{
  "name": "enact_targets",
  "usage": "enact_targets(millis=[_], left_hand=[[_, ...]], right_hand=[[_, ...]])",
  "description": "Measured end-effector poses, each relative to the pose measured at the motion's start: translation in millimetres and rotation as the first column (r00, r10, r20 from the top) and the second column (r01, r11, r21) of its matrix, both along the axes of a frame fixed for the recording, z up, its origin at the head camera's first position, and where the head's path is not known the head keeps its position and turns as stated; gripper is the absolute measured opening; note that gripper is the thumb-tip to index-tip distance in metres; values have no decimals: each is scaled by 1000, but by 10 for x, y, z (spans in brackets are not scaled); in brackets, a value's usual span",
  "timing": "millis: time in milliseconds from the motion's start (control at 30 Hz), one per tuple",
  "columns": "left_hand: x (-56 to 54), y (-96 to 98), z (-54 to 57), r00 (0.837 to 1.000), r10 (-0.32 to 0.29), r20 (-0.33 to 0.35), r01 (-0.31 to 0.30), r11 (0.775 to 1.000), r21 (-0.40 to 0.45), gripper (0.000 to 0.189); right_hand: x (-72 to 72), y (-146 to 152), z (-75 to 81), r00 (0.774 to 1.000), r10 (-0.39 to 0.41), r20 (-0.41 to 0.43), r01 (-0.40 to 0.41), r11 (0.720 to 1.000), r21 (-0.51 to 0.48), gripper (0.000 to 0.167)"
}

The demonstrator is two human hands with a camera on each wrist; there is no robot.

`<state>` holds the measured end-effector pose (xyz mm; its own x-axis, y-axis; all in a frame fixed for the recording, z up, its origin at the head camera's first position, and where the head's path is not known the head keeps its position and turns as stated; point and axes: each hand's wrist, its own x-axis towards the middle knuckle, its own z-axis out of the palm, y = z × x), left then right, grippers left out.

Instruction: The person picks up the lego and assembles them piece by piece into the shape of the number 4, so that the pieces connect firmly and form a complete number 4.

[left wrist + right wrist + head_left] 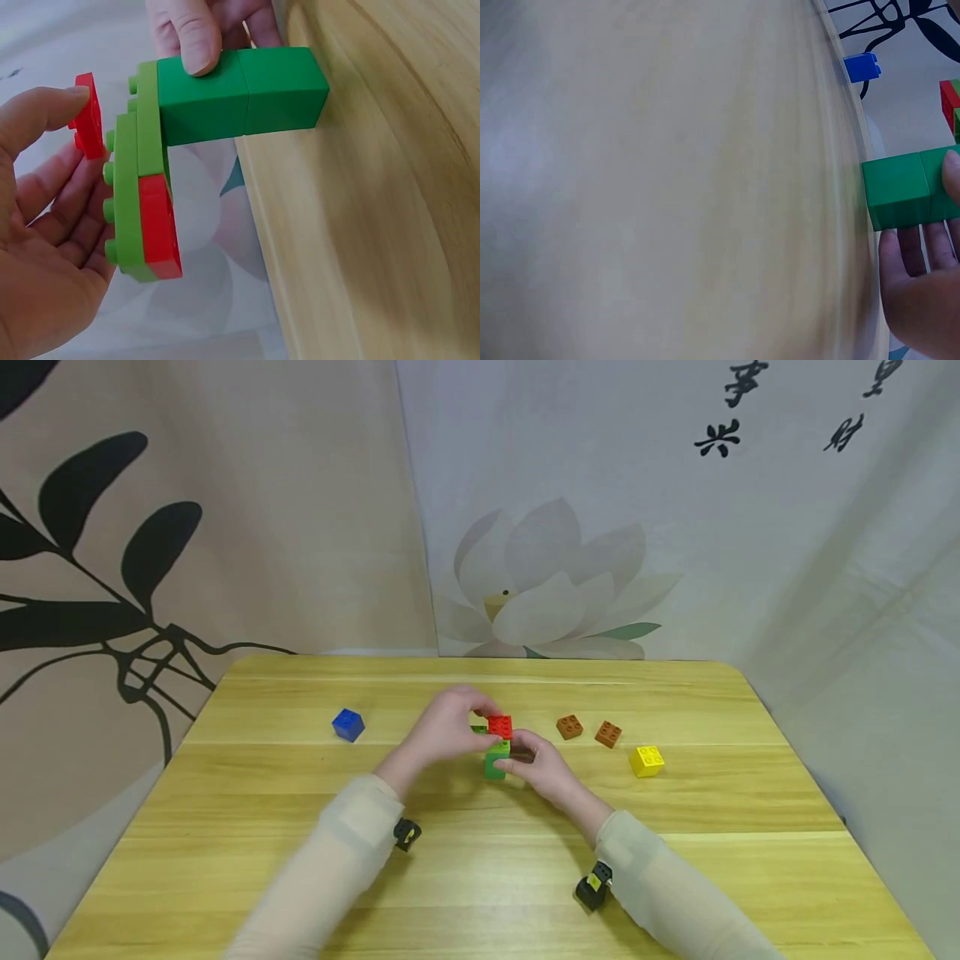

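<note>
Between its thumb and fingers, the left hand (452, 728) pinches a flat red brick (90, 118) just above the built stack. Two dark green bricks (244, 96) form the stack's upright column. Two light green plates (127, 196) cap it, stepped one over the other. Under the overhanging plate is another flat red brick (160, 229). From the other side, the right hand (546, 770) grips the green column, its thumb on the upper green brick. In the left wrist view, the pinched red brick is slightly apart from the light green studs.
On the wooden table (480, 877), a blue brick (348, 725) stands to the left. Two brown bricks (569, 727) and a yellow brick (647, 762) lie right of the hands. A printed curtain (315, 510) hangs behind the table's far edge.
</note>
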<state>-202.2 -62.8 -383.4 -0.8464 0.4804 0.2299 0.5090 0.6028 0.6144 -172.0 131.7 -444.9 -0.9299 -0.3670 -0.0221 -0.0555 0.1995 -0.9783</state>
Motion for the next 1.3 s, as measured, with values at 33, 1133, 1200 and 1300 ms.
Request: enact_targets(millis=[33, 1133, 1200, 1300], left_hand=[[-2, 11, -2, 1000, -1, 7, 1, 1000, -3, 27], [-100, 25, 8, 986, -11, 167, 25, 996, -84, 21], [-101, 25, 17, 982, -8, 187, 23, 997, -80, 21], [-107, 27, 20, 979, -3, 203, 20, 996, -81, 21]], right_hand=[[0, 1, -1, 1000, 1, 0, -1, 1000, 1, 39], [-146, 30, -323, 1000, -22, -11, 22, 1000, -7, 41], [-145, 30, -324, 1000, -21, -13, 21, 1000, -9, 41], [-149, 31, -316, 1000, -22, -9, 21, 1000, -9, 41]])
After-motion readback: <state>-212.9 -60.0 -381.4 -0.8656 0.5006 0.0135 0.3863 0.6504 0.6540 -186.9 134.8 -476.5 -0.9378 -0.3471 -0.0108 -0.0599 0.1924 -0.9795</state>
